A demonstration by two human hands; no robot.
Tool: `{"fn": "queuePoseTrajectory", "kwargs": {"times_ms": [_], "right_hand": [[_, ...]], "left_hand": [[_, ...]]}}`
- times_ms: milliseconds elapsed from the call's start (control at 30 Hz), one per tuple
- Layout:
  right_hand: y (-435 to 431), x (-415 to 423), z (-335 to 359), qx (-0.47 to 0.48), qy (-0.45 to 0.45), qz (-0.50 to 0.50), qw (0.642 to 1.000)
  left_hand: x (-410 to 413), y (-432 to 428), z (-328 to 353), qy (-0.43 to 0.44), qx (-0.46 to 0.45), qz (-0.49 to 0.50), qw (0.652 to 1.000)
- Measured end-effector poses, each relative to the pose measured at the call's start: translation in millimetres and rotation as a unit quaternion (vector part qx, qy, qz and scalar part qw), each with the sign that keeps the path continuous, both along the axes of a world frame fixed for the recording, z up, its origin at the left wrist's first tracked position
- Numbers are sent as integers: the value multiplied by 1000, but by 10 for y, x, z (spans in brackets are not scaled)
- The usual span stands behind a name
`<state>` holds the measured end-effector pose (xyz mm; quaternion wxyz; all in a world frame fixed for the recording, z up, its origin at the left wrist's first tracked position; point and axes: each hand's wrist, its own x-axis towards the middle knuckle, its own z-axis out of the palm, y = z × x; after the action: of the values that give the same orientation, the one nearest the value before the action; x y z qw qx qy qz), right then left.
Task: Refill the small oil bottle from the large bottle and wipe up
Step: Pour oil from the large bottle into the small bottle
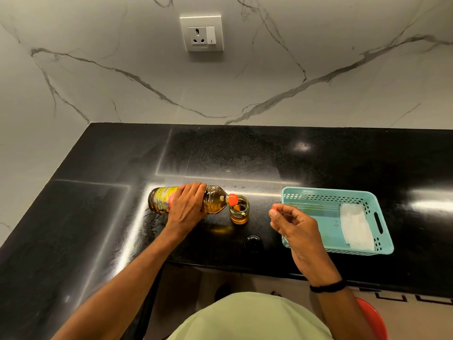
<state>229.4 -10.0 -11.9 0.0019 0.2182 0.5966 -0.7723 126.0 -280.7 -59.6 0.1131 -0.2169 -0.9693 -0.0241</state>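
Note:
My left hand [186,204] grips the large oil bottle [214,198], tipped on its side with its orange neck over the mouth of the small glass jar [239,213]. The jar stands upright on the black counter [318,163] and holds some amber oil in its lower part. My right hand [293,224] hovers to the right of the jar and pinches a small orange cap [274,206] between thumb and fingertip. A black round lid [253,242] lies on the counter in front of the jar.
A teal plastic basket [318,196] sits at the right with a folded white cloth [355,227] inside. The counter's front edge runs just below my right wrist. A wall socket [201,33] is on the marble wall behind. An orange stool [373,317] shows at bottom right.

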Motion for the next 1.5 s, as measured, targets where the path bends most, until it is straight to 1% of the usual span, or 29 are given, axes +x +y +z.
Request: {"fn": "queuePoseTrajectory", "kwargs": {"times_ms": [867, 1500], "right_hand": [[28, -4, -46, 9, 2, -3, 1000], [22, -6, -61, 8, 4, 1, 1000]], "left_hand": [[-70, 24, 44, -7, -40, -18, 999], [-92, 18, 61, -3, -47, -25, 999]]}}
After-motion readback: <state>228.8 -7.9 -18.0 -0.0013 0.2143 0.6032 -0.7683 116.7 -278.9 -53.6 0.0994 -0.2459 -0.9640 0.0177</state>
